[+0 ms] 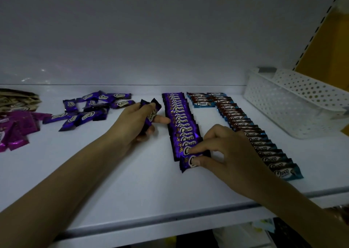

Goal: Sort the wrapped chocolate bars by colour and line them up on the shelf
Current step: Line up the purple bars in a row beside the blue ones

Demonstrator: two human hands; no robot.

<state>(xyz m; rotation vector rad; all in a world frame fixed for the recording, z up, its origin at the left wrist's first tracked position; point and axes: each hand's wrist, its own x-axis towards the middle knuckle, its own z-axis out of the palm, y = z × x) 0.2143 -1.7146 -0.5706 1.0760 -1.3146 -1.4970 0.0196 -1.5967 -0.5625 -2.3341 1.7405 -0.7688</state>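
On the white shelf, the right hand pinches a purple Choco bar between thumb and fingers at the near end of the purple row. The left hand grips a few purple bars beside that row. A blue row lies just right, loose purple bars to the left

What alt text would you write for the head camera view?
The right hand sets a purple bar at the near end of a purple row on a white shelf. The left hand holds more bars; a blue row lies alongside.
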